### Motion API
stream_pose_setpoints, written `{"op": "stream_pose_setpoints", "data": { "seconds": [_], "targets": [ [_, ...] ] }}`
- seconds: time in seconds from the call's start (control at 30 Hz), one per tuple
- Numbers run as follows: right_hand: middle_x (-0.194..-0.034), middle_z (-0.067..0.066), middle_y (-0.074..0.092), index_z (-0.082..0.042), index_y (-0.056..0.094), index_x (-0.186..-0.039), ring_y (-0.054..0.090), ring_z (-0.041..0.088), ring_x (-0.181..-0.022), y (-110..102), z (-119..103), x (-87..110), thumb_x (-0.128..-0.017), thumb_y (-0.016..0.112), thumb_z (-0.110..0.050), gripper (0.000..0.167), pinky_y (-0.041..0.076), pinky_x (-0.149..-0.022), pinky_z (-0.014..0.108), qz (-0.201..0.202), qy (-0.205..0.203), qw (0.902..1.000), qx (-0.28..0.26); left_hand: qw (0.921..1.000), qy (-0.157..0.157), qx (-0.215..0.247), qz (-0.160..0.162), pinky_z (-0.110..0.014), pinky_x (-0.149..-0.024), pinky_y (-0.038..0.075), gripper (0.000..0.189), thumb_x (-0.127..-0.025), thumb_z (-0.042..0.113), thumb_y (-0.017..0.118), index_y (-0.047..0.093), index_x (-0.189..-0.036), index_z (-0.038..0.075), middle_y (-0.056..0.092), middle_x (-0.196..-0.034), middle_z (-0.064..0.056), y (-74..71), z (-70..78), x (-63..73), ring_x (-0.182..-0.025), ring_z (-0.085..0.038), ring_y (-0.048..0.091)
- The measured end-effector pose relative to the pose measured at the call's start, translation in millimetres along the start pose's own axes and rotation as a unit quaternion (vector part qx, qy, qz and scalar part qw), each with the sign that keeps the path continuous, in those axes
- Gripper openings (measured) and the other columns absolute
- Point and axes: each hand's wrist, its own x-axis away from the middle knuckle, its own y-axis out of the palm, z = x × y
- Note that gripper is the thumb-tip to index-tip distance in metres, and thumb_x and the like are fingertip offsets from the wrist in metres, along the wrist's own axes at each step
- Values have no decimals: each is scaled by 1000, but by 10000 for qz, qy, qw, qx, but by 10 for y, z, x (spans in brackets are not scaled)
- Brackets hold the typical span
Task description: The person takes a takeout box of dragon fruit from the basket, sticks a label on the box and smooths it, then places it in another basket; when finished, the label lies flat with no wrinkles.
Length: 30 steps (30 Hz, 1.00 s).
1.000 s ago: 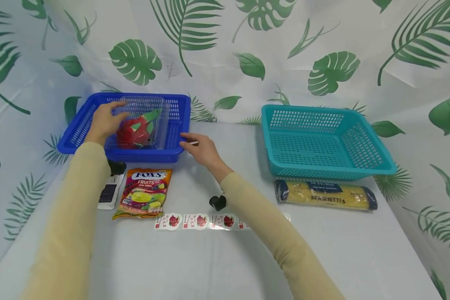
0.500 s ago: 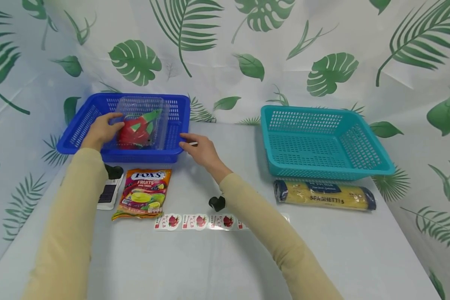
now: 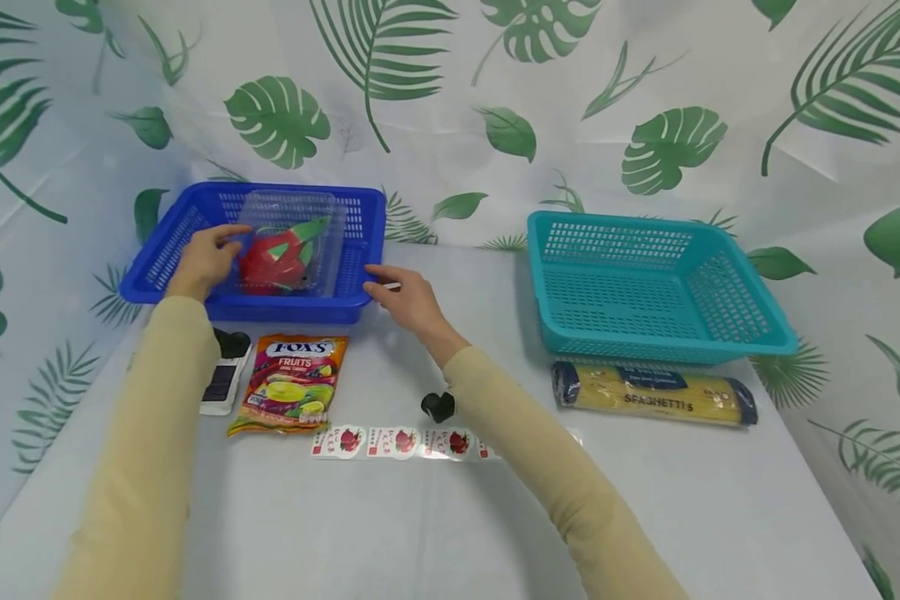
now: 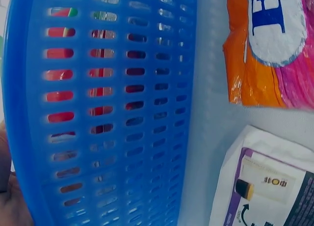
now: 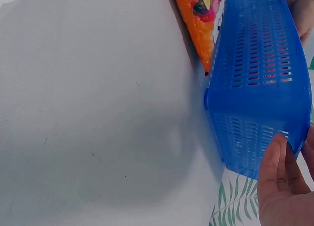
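On the left, a blue plastic basket (image 3: 300,311) holds a clear plastic box (image 3: 333,250) with a red and green dragon fruit (image 3: 273,262) in it. My left hand (image 3: 204,258) reaches inside the basket, fingertips at the box's left edge; I cannot tell whether they touch it. In the left wrist view the basket wall hides most of that hand. My right hand (image 3: 407,300) holds the basket's right rim. The right wrist view has the thumb (image 5: 274,157) against the outer wall and the fingers toward the rim.
In front of the blue basket lie a candy bag (image 3: 292,383) and a white packet (image 3: 221,385). A sticker strip (image 3: 401,443) lies nearer me. At right, a teal basket (image 3: 667,346) stands behind a spaghetti pack (image 3: 652,396). A leaf-print cloth (image 3: 435,92) hangs behind.
My left hand has moved down and slightly left, from the box's upper left to its left edge. The right hand stays at the basket rim. The view has shifted slightly.
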Motion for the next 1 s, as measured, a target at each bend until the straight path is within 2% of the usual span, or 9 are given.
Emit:
{"op": "stream_pose_setpoints", "data": {
  "seconds": [0.2, 0.3, 0.37, 0.43, 0.57, 0.67, 0.7, 0.8, 1.0],
  "targets": [
    [-123, 3, 64, -19, 58, -138, 64, 15, -98, -2, -11, 12, -98, 61, -30, 41, 54, -82, 27, 49, -24, 10000, -8, 9991, 203, -230, -281, -39, -73, 40, 48, -107, 28, 31, 32, -154, 17, 41, -136, -25, -49, 29, -14, -92, -30, 45],
    [-123, 3, 64, -19, 58, -137, 65, 15, -98, -5, -7, 14, -98, 61, -29, 41, 54, -82, 27, 57, -18, 10000, -45, 9988, 229, -120, -424, -48, -86, 47, 49, -107, 30, 35, 32, -154, 16, 42, -139, -28, -45, 70, -8, -105, -37, 49],
    [-123, 3, 64, -19, 59, -137, 65, 15, -99, -6, -2, 15, -98, 61, -29, 41, 54, -82, 27, 39, -11, 10000, -66, 9981, 239, 6, -568, -56, -99, 41, 50, -106, 31, 37, 32, -154, 17, 40, -143, -29, -23, 95, -6, -118, -42, 46],
    [-123, 3, 64, -19, 59, -137, 65, 15, -99, -6, 2, 13, -98, 61, -29, 40, 54, -82, 27, 6, -13, 9999, -99, 9968, 274, 111, -742, -61, -104, 35, 52, -106, 35, 39, 31, -154, 19, 40, -145, -28, 11, 120, -2, -125, -43, 43],
    [-122, 4, 64, -18, 59, -137, 65, 15, -99, -4, 11, 7, -98, 61, -29, 40, 54, -82, 26, -23, -47, 9999, -135, 9937, 579, -25, -957, -58, -99, 37, 54, -105, 39, 38, 29, -155, 21, 50, -121, -25, 82, 128, -14, -104, -39, 50],
    [-122, 4, 65, -18, 59, -137, 65, 14, -98, -9, 17, 8, -98, 61, -28, 40, 54, -80, 26, -22, -48, 9999, -147, 9894, 711, -144, -1260, -62, -102, 32, 58, -105, 43, 35, 19, -157, 24, 45, -131, -26, 94, 111, -31, -113, -43, 46],
    [-122, 3, 65, -18, 59, -137, 65, 14, -97, -16, 17, 12, -98, 61, -28, 40, 54, -80, 25, -25, -48, 9999, -153, 9876, 714, -167, -1385, -66, -105, 27, 60, -105, 45, 34, 15, -158, 26, 38, -141, -26, 90, 108, -39, -122, -45, 42],
    [-121, 3, 65, -18, 59, -137, 65, 14, -97, -22, 14, 19, -98, 61, -28, 40, 54, -80, 25, -45, -50, 9998, -171, 9813, 702, -83, -1793, -70, -105, 21, 64, -104, 48, 33, 4, -158, 29, 8, -160, -23, 81, 89, -55, -139, -53, 19],
    [-122, 4, 65, -18, 59, -137, 65, 15, -97, -15, 15, 19, -98, 61, -27, 40, 54, -84, 32, -58, -37, 9994, -341, 9778, 660, 109, -1988, -69, -103, 28, 70, -102, 51, 36, -2, -158, 31, 4, -159, -25, 80, 66, -49, -135, -56, 22]
  ]
}}
